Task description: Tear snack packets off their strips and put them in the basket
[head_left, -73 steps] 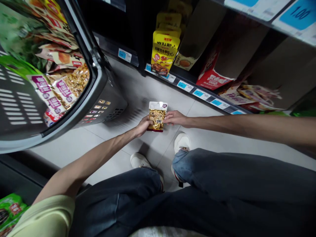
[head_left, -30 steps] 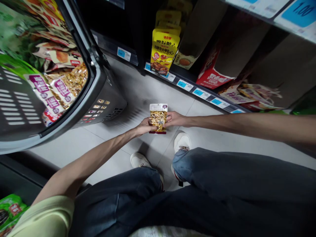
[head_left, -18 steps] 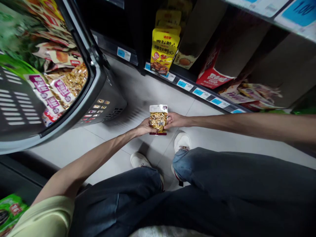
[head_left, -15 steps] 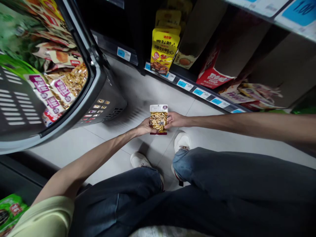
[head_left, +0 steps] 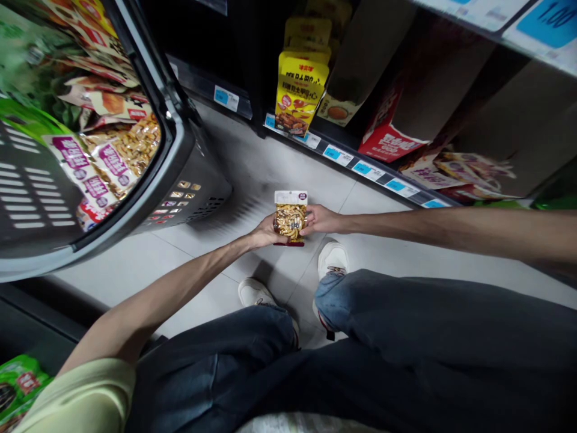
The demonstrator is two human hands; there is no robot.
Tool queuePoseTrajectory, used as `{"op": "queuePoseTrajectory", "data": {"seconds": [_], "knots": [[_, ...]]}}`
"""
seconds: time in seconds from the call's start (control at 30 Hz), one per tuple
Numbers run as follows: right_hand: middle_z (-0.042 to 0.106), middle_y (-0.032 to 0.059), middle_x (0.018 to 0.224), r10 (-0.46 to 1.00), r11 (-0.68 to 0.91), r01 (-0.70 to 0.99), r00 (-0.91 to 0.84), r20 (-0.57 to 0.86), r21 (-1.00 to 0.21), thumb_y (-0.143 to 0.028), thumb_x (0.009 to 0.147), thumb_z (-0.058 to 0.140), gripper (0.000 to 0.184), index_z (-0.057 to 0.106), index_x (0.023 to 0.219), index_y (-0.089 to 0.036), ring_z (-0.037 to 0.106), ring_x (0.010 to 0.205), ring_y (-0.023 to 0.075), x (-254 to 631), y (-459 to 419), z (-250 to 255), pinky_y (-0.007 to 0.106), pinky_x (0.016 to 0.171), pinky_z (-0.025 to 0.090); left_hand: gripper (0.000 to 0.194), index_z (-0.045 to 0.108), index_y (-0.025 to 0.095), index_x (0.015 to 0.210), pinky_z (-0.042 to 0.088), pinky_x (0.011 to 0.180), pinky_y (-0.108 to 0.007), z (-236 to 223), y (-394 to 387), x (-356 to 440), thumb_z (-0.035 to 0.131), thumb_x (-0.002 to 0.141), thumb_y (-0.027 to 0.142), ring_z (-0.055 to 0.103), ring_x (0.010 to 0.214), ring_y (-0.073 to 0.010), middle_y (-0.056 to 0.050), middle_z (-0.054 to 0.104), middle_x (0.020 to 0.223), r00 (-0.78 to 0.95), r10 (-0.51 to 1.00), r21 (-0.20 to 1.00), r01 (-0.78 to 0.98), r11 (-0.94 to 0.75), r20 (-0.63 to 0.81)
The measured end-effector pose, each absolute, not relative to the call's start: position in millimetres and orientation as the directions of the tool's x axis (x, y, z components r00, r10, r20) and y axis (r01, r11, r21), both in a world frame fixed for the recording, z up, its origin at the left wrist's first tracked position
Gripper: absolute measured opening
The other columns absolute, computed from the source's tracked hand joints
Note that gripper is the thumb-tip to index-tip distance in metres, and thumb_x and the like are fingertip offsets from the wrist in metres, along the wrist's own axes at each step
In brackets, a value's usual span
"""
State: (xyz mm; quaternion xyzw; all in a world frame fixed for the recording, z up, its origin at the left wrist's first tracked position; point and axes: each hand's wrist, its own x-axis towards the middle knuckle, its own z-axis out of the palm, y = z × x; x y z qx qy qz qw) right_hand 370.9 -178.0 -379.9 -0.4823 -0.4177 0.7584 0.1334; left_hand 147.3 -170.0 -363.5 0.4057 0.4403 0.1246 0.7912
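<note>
A small clear snack packet (head_left: pixel 291 219) with a white top band and a dark red bottom edge is held upright above the floor. Yellowish-brown pieces show through its film. My left hand (head_left: pixel 264 231) grips its left side, with the thumb near the lower edge. On the opposite side, my right hand (head_left: pixel 319 219) pinches the packet between thumb and fingers. Some fingers of both hands are hidden behind it.
At the left stands a large grey basket (head_left: pixel 180 156) holding snack packets (head_left: pixel 115 162) and green produce. A low shelf (head_left: pixel 333 150) with price tags carries yellow pouches (head_left: pixel 300 90) and a red box (head_left: pixel 390 141). My white shoes (head_left: pixel 333 260) are on the tiled floor.
The packet tilts very slightly in my hands. Otherwise both hands, the basket and the shelf look the same.
</note>
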Motion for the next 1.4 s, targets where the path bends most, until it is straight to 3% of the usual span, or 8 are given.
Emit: {"op": "queuePoseTrajectory", "data": {"seconds": [0.23, 0.5, 0.83, 1.07, 1.23, 1.4], "knots": [[0.072, 0.0049, 0.087, 0.606, -0.632, 0.179, -0.492, -0.625, -0.754, -0.017, 0.06, 0.087, 0.067, 0.053, 0.117, -0.015, 0.069, 0.078, 0.0202, 369, -176, -376, 0.039, 0.081, 0.059, 0.073, 0.05, 0.013, 0.122, 0.049, 0.091, -0.032, -360, -169, 149, 0.073, 0.054, -0.001, 0.064, 0.103, -0.0226, -0.01, 0.067, 0.116, 0.572, 0.568, 0.745, 0.12, 0.656, -0.592], [0.071, 0.0089, 0.098, 0.599, -0.634, 0.153, -0.523, -0.606, -0.758, -0.022, 0.062, 0.087, 0.068, 0.054, 0.121, -0.014, 0.069, 0.086, 0.021, 371, -176, -368, 0.039, 0.085, 0.058, 0.075, 0.054, 0.015, 0.121, 0.049, 0.094, -0.039, -363, -168, 148, 0.083, 0.052, 0.01, 0.064, 0.104, -0.0242, -0.011, 0.066, 0.12, 0.562, 0.571, 0.762, 0.178, 0.622, -0.598], [0.071, 0.0061, 0.098, 0.601, -0.65, 0.162, -0.488, -0.633, -0.742, -0.014, 0.064, 0.083, 0.053, 0.057, 0.11, -0.017, 0.069, 0.091, 0.0218, 366, -175, -365, 0.039, 0.087, 0.059, 0.053, 0.063, 0.01, 0.109, 0.05, 0.089, -0.039, -369, -161, 142, 0.081, 0.061, 0.024, 0.065, 0.09, -0.0209, -0.011, 0.07, 0.105, 0.649, 0.489, 0.799, 0.347, 0.492, -0.583], [0.071, 0.0066, 0.101, 0.578, -0.65, 0.157, -0.533, -0.618, -0.743, -0.014, 0.064, 0.083, 0.052, 0.059, 0.11, -0.016, 0.069, 0.092, 0.021, 367, -178, -364, 0.039, 0.092, 0.057, 0.053, 0.064, 0.012, 0.113, 0.05, 0.091, -0.04, -358, -163, 142, 0.079, 0.063, 0.022, 0.065, 0.093, -0.0212, -0.012, 0.069, 0.11, 0.672, 0.47, 0.801, 0.335, 0.497, -0.572], [0.07, 0.0076, 0.105, 0.583, -0.654, 0.118, -0.551, -0.597, -0.747, -0.02, 0.065, 0.086, 0.065, 0.055, 0.122, -0.016, 0.067, 0.098, 0.022, 370, -176, -363, 0.044, 0.098, 0.053, 0.058, 0.058, 0.011, 0.121, 0.05, 0.091, -0.043, -363, -165, 142, 0.075, 0.065, 0.018, 0.065, 0.093, -0.0213, -0.013, 0.068, 0.114, 0.656, 0.512, 0.815, 0.304, 0.494, -0.555], [0.068, 0.0105, 0.114, 0.594, -0.636, 0.091, -0.577, -0.561, -0.766, -0.022, 0.063, 0.087, 0.068, 0.057, 0.124, -0.015, 0.065, 0.105, 0.0239, 369, -173, -363, 0.046, 0.101, 0.05, 0.068, 0.051, 0.011, 0.128, 0.048, 0.097, -0.039, -364, -167, 145, 0.071, 0.063, 0.01, 0.063, 0.105, -0.0217, -0.013, 0.064, 0.122, 0.64, 0.562, 0.828, 0.229, 0.512, -0.525]]}}
